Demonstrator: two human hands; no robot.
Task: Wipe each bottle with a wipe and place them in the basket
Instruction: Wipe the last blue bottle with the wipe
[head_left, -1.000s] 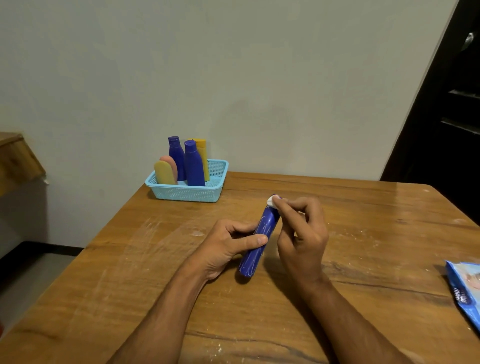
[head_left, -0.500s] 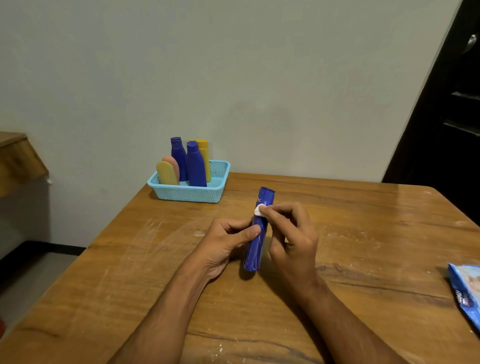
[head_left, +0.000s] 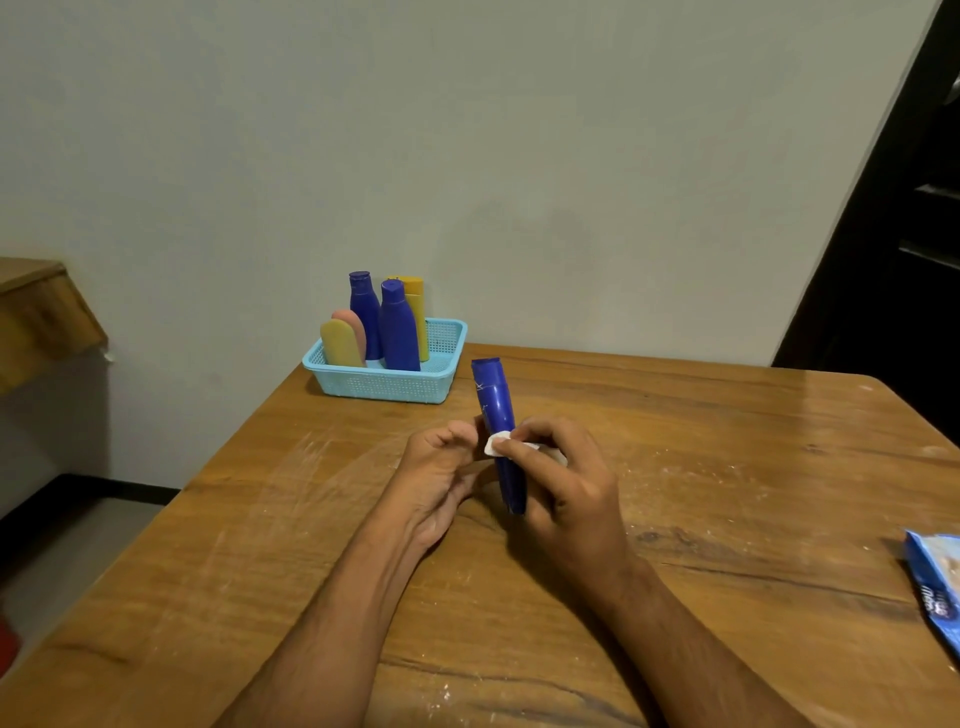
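Bottle-wiping is the step in hand: the dark blue tube (head_left: 501, 441) stands nearly upright just above the bench (head_left: 727, 467), between my 2 hands, with its cap end up and leaning slightly toward the basket (head_left: 387, 387). My left hand (head_left: 441, 478) curls round its lower half from the left side. My right hand (head_left: 566, 493) pinches a small folded white wipe (head_left: 496, 446) against the middle of the tube with finger and thumb.

To do this well, I judge I should keep the left grip steady and low, run the wipe along the full length to the cap, then roll the tube so every side gets covered. The basket sits well apart at the far-left corner, already holding 5 bottles (head_left: 397, 332), with free room on its right side. A blue wipe packet (head_left: 935, 587) lies at the right edge.
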